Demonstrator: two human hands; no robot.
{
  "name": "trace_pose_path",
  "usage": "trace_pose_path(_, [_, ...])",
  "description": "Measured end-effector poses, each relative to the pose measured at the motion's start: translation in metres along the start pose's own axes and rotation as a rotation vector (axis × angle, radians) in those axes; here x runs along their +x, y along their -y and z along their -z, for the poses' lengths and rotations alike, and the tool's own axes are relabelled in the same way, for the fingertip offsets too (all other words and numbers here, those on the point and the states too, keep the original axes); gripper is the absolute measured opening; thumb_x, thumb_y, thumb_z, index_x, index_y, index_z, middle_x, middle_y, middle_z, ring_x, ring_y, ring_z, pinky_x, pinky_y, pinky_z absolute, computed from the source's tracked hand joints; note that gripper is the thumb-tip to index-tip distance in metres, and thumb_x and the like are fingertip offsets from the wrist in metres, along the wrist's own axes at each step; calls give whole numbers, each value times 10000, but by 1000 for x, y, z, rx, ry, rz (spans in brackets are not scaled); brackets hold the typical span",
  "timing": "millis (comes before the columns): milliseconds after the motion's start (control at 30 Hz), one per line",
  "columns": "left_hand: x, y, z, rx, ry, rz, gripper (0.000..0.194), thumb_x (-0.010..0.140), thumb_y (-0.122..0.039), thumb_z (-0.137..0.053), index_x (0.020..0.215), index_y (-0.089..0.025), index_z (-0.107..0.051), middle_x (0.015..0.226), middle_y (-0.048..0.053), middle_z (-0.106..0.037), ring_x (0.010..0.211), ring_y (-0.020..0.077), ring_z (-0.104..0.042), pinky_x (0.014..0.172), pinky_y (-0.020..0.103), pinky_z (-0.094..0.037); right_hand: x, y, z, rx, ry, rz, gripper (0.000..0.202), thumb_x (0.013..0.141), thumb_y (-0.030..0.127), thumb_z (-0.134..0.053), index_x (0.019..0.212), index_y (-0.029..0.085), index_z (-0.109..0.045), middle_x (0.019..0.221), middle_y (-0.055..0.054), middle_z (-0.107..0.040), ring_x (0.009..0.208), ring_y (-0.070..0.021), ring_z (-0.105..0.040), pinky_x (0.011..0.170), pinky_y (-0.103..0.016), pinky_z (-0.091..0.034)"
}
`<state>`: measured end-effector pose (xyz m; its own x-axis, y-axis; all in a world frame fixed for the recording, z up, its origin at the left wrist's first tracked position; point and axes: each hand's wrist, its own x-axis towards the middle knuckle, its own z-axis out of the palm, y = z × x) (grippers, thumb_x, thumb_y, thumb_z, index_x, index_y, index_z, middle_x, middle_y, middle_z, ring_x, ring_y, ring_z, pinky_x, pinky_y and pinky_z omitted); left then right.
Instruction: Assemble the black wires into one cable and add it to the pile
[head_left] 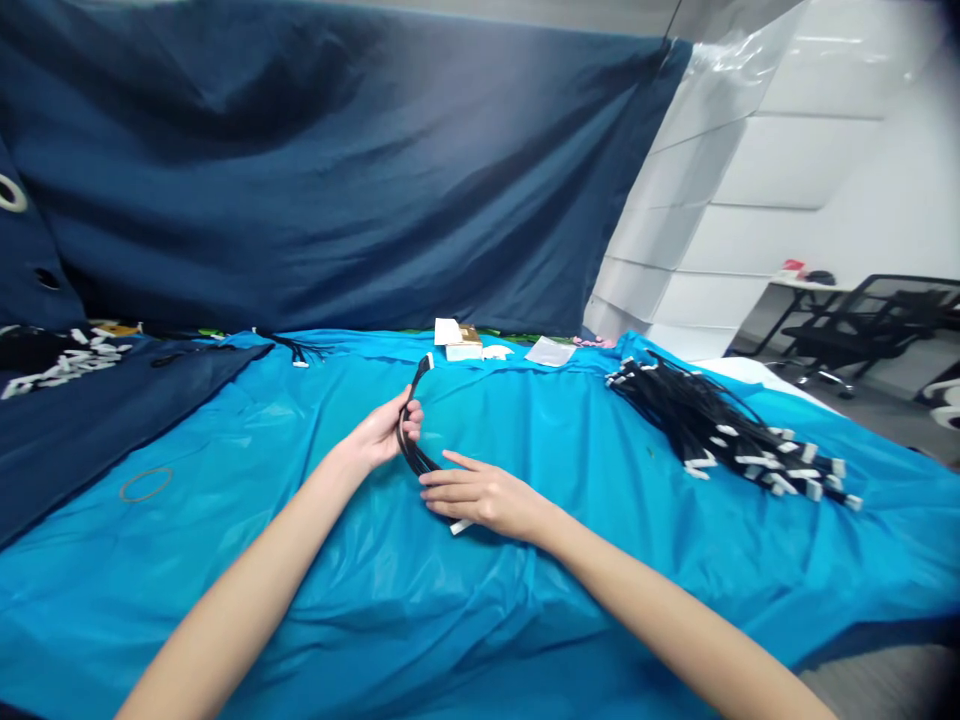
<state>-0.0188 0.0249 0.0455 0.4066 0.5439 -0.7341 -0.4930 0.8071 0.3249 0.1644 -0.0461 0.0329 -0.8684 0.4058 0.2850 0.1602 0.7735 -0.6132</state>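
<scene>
A short bundle of black cables (414, 458) with connectors on its ends curves between my hands above the blue cloth. My left hand (396, 425) is closed around its upper part, and a dark connector with a white edge sticks up past the thumb. My right hand (484, 495) lies over the lower part with its fingers stretched out and the upper one raised apart from the others. Its fingertips touch the cables; the thumb is hidden. From under that hand pokes a white connector (460, 526).
A large pile of black cables (697, 420) with white connectors lies at right. More white-ended cables (71, 362) rest on dark cloth at far left. A rubber band (146, 485) lies at left. Along the back are a small box (463, 350) and a clear plastic bag (551, 351).
</scene>
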Motion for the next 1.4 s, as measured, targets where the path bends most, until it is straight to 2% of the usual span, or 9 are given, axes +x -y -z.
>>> trace_pose_path(167, [-7, 2, -2, -47, 212, 5, 441, 937, -308, -184, 554, -149, -334, 390, -68, -295, 216, -2, -232, 241, 100, -161, 1, 1, -1, 12, -89, 35, 289, 888, 159, -401, 1122, 158, -570, 1192, -102, -566, 1214, -160, -431, 1082, -414, -262])
trace_pose_path(300, [-10, 5, -5, -188, 303, -183, 446, 941, -308, -176, 529, -164, -270, 373, -74, -230, 221, 4, -176, 255, 133, -129, 5, 3, -4, 177, -373, -128, 221, 778, 218, -598, 992, 190, -645, 1211, -98, -556, 1214, -197, -436, 1032, -386, -344])
trace_pose_path(400, [-11, 4, -7, -296, 311, -370, 447, 938, -328, -206, 519, -171, -220, 373, -75, -194, 238, 16, -127, 271, 160, -137, 10, 7, -6, 537, -551, -390, 252, 674, 313, -700, 904, 217, -667, 1233, -80, -541, 1155, -214, -493, 993, -372, -388])
trace_pose_path(500, [-12, 4, -6, -378, 308, -449, 450, 938, -325, -205, 514, -174, -180, 382, -71, -182, 261, 27, -96, 282, 170, -154, 16, 11, -8, 1058, -728, -613, 312, 776, 371, -592, 1045, 213, -598, 1194, -80, -570, 1113, -195, -529, 989, -390, -386])
trace_pose_path(667, [-6, 13, -7, -443, 362, -437, 451, 923, -367, -234, 519, -178, -164, 417, -66, -145, 301, 42, -101, 297, 172, -199, 21, 4, -8, 1648, -936, -746, 306, 816, 339, -556, 1082, 187, -551, 1232, -77, -543, 1108, -155, -533, 987, -312, -385])
trace_pose_path(800, [4, 27, -12, -448, 342, -385, 470, 896, -454, -212, 519, -174, -237, 447, -57, -186, 354, 52, -207, 389, 173, -355, 17, -8, 2, 1691, -1123, -772, 198, 853, 287, -502, 987, 170, -589, 1171, -75, -585, 1109, -152, -532, 958, -300, -408])
trace_pose_path(967, [13, 34, -13, -362, 298, -318, 389, 926, -279, -201, 655, -135, -438, 560, -21, -348, 514, 76, -413, 735, 307, -484, 9, -18, 19, 1617, -1331, -779, 233, 897, 317, -410, 998, 199, -584, 945, -31, -660, 913, -110, -611, 855, -263, -465])
trace_pose_path(1167, [7, 35, -13, -270, 442, -265, 433, 915, -357, -226, 571, -147, -386, 498, -40, -243, 443, 78, -291, 573, 261, -441, 8, -16, 22, 1597, -1226, -631, 282, 898, 371, -402, 956, 167, -589, 463, 74, -405, 432, -43, -379, 568, -183, -434])
trace_pose_path(1400, [11, 48, -8, -81, 476, -102, 511, 869, -458, -338, 464, -150, -297, 408, -70, -133, 359, 53, -146, 417, 196, -296, 5, -6, 21, 1415, -781, -639, 318, 830, 447, -500, 757, 141, -548, 462, 95, -199, 414, -38, -192, 438, -189, -258])
